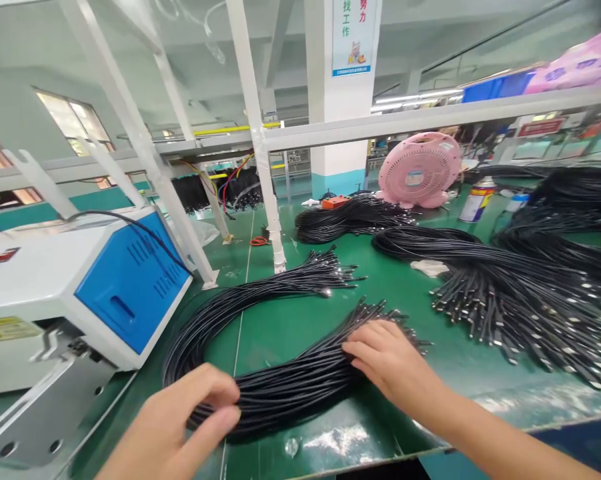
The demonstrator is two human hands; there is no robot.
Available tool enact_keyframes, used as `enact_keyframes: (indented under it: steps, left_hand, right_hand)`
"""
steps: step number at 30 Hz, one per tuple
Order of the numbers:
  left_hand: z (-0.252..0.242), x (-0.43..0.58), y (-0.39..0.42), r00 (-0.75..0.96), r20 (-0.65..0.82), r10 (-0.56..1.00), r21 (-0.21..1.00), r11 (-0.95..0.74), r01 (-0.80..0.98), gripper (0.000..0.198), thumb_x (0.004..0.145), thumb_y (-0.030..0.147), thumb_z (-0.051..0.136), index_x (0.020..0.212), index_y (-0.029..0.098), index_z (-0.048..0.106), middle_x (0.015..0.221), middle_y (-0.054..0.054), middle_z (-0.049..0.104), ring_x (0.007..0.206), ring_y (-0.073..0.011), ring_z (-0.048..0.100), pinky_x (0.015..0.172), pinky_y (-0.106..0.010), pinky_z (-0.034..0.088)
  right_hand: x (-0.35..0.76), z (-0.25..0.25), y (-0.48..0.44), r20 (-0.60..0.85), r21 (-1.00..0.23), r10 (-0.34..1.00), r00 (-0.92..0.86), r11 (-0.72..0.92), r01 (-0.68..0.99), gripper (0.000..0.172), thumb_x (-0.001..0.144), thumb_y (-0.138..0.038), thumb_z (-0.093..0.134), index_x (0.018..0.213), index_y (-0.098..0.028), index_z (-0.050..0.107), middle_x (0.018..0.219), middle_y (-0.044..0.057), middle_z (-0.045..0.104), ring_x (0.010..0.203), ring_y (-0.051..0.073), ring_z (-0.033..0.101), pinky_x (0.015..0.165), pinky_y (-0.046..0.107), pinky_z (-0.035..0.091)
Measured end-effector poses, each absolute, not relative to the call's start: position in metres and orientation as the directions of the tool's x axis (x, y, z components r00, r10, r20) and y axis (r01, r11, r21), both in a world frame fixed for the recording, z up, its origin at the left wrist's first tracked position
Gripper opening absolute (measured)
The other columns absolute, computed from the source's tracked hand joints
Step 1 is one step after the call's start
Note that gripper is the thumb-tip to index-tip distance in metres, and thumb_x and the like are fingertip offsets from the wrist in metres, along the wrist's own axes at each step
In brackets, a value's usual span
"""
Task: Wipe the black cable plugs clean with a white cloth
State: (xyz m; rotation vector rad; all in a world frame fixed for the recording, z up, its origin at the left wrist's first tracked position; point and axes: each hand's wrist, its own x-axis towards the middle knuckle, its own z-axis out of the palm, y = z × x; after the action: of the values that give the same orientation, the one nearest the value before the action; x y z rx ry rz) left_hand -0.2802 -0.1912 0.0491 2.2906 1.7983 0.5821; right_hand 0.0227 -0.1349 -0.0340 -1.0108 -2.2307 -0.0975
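A bundle of black cables lies bent in a loop on the green table, its metal-tipped ends pointing right. My left hand pinches the near bend of the bundle between thumb and fingers. My right hand lies on the near strand close to the cable ends, with its fingers stretched flat over the cables.
A white and blue machine stands at the left. More heaps of black cables cover the right and back of the table. A pink fan, a spray can and white frame posts stand behind.
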Motion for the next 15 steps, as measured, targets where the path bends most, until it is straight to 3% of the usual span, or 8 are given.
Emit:
enact_keyframes:
  steps: [2,4,7,10,15]
  left_hand:
    - [0.036,-0.280,-0.183,0.186,0.026,0.982,0.366,-0.183,0.913,0.023,0.085,0.041,0.043,0.092,0.028,0.060,0.098,0.002,0.063,0.091,-0.0161,0.058,0.079,-0.028,0.049]
    - [0.020,-0.280,-0.175,0.151,-0.002,0.989,0.310,-0.143,0.940,0.032,0.083,0.039,0.044,0.112,0.031,0.054,0.121,0.002,0.054,0.114,-0.0206,0.047,0.097,-0.038,0.038]
    - [0.000,-0.279,-0.171,0.191,-0.076,0.979,0.216,-0.171,0.961,0.069,0.066,0.042,0.065,0.129,0.030,0.040,0.135,0.000,0.043,0.127,-0.0245,0.032,0.109,-0.044,0.019]
    - [-0.009,-0.276,-0.171,0.201,-0.081,0.976,0.175,-0.184,0.967,0.079,0.053,0.043,0.075,0.125,0.025,0.047,0.126,-0.004,0.051,0.120,-0.0258,0.040,0.111,-0.043,0.013]
    - [-0.004,-0.274,-0.172,0.168,-0.047,0.985,0.158,-0.158,0.975,0.064,0.047,0.047,0.078,0.103,0.023,0.058,0.104,-0.004,0.061,0.103,-0.0235,0.052,0.109,-0.041,0.017]
  right_hand:
    - [0.024,-0.037,-0.131,0.627,-0.173,0.607,-0.489,0.720,0.672,0.020,0.084,-0.007,0.043,0.078,-0.015,0.060,0.071,0.005,0.058,0.071,0.017,0.048,0.075,0.035,0.036]
    - [0.026,-0.036,-0.132,0.633,-0.138,0.581,-0.512,0.735,0.664,0.023,0.086,-0.007,0.041,0.074,-0.015,0.059,0.067,0.005,0.055,0.069,0.017,0.046,0.074,0.035,0.035]
    - [0.029,-0.031,-0.136,0.614,-0.107,0.575,-0.541,0.739,0.665,0.024,0.087,-0.007,0.039,0.073,-0.015,0.057,0.067,0.004,0.051,0.068,0.016,0.043,0.071,0.034,0.034]
    - [0.032,-0.028,-0.139,0.604,-0.126,0.577,-0.550,0.750,0.649,0.024,0.088,-0.008,0.037,0.074,-0.015,0.055,0.067,0.004,0.049,0.066,0.016,0.041,0.071,0.034,0.033]
    - [0.042,-0.024,-0.134,0.563,-0.120,0.570,-0.598,0.772,0.624,0.015,0.088,-0.012,0.043,0.079,-0.017,0.054,0.069,0.003,0.052,0.068,0.017,0.044,0.069,0.034,0.032]
